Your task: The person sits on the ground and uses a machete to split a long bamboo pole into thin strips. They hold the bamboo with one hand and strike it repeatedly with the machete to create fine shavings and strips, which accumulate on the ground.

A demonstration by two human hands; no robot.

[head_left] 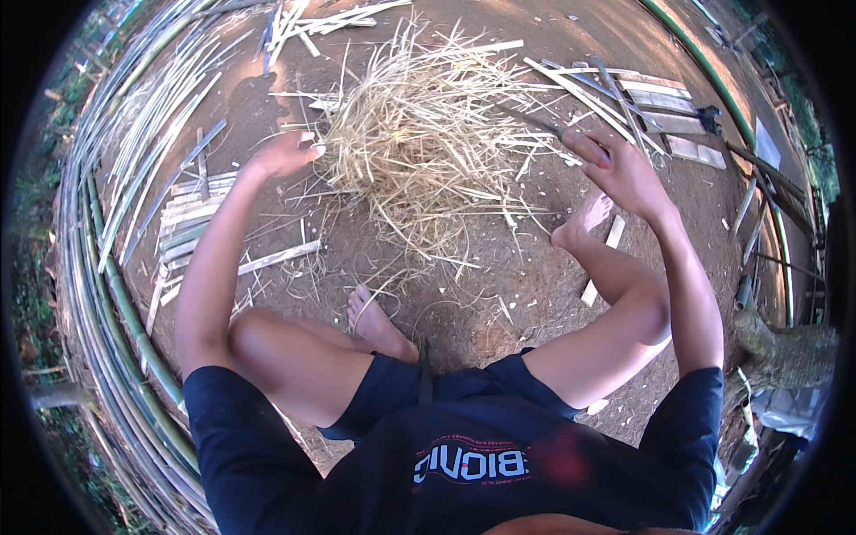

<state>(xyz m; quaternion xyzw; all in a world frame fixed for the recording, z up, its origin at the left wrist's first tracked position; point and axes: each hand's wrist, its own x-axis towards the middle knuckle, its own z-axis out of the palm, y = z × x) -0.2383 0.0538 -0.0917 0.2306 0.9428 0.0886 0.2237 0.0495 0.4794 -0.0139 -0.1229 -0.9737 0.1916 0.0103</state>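
Note:
My left hand (283, 157) is at the left edge of a heap of pale bamboo shavings (428, 134). Its fingers are drawn together, with white patches at the tips; what they hold, if anything, is too small to make out. On the heap's right side, my right hand (626, 175) is wrapped round the brown handle of a knife (575, 141). The knife's narrow dark blade points left and partly overlaps the shavings.
Flat split slats (189, 218) lie to the left, with long bamboo strips (165, 125) and green poles (125, 299) beyond. More boards (660, 102) lie at far right. My bare feet (374, 319) rest on the dirt; a tree trunk (789, 352) stands at right.

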